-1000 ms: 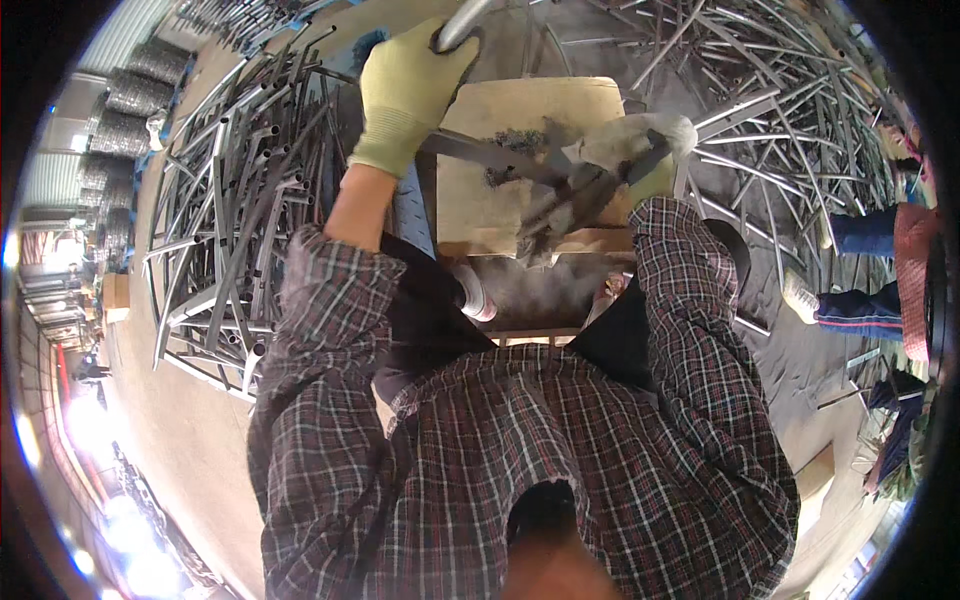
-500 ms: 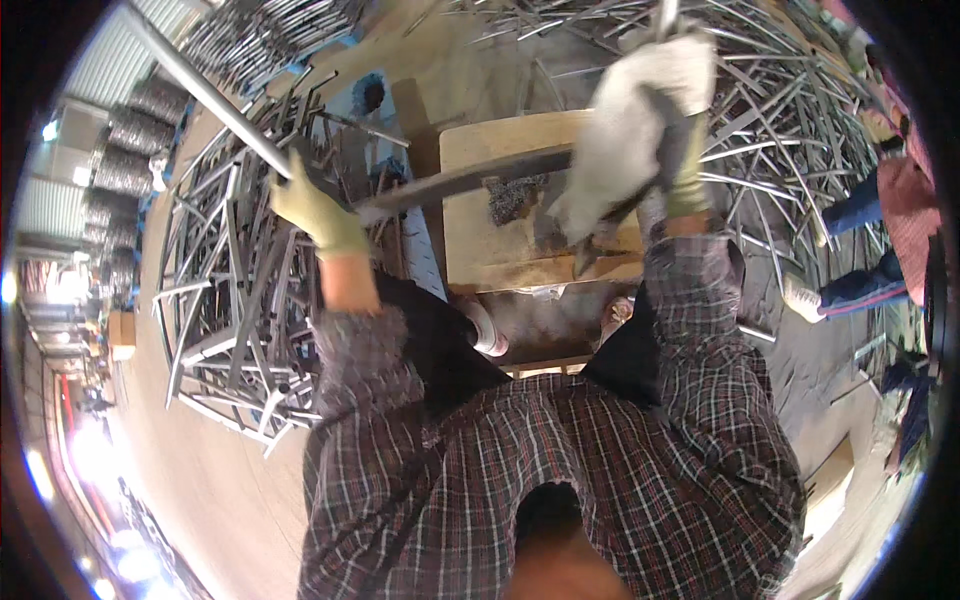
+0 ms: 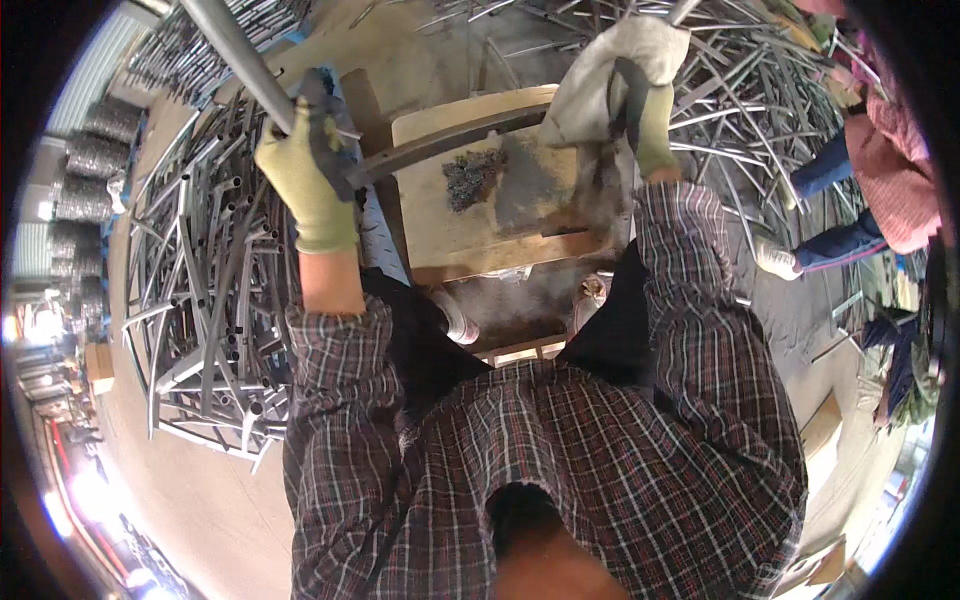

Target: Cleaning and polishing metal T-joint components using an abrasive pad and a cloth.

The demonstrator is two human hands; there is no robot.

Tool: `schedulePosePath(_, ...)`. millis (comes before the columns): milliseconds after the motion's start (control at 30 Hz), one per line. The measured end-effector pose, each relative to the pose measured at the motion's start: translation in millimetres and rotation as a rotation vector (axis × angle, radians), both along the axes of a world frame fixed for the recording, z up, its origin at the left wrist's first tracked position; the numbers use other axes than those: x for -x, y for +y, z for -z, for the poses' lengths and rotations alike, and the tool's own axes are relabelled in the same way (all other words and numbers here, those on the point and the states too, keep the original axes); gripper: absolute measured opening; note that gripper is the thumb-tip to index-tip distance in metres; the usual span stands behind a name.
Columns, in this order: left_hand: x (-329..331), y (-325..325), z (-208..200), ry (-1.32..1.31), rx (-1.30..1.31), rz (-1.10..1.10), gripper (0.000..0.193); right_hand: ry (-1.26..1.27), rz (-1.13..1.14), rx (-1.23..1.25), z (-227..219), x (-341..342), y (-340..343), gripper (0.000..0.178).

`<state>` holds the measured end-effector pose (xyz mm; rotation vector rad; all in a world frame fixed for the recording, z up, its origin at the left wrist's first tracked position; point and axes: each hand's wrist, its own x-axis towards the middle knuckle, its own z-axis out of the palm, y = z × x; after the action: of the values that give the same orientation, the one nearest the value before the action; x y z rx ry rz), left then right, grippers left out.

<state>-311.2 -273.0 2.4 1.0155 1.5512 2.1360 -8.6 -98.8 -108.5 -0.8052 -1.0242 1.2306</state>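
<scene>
A metal tube frame hangs in front of me: a grey round tube on the left, joined to a dark, slightly curved crossbar. My left hand, in a yellow glove with a dark palm, is closed around that tube near the joint. On the other side my right hand, gloved alike, grips a pale cloth draped over the frame's right end, where a tube emerges above. Below the crossbar is a wooden board bearing a heap of small dark pieces and dark dust.
Piles of loose metal tubes lie to the left and right. A blue strip runs beside the board. A person in a pink top is at the right. Stacked dark coils stand far left.
The cloth has shifted up and left, bunched closer around the frame's right end. My left hand has moved slightly up and left with the tube. The view has also shifted a little.
</scene>
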Motion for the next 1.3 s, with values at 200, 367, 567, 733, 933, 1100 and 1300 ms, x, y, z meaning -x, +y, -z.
schedulePosePath(200,44.0,-5.5,-15.6,-0.103,-0.113,-0.140,0.038,-0.275,-0.087,0.267,45.7,3.4,-1.2,0.031)
schedulePosePath(367,46.3,14.2,3.2,0.113,-0.132,-0.240,0.042,-1.522,-0.511,-0.339,123.3,11.8,-18.5,0.047)
schedulePosePath(567,71.6,13.7,27.3,-0.138,-0.167,-0.245,0.042,-1.568,-0.447,-0.096,156.3,67.4,1.9,0.052)
schedulePosePath(733,79.5,32.5,57.6,-0.254,-0.148,-0.156,0.035,-1.819,-0.275,-0.572,191.3,176.5,-39.5,0.075)
schedulePosePath(933,75.1,44.8,96.5,-0.226,0.039,-0.184,0.010,-1.895,-0.626,-0.253,169.0,198.2,-57.7,0.086)
schedulePosePath(1100,60.6,53.7,119.7,-0.039,0.159,-0.148,0.020,-0.534,-0.295,0.194,145.9,144.5,-48.3,0.045)
schedulePosePath(1300,-9.4,72.8,113.4,0.052,0.317,0.086,0.020,-0.046,-0.243,-0.630,139.6,197.6,-66.2,0.051)
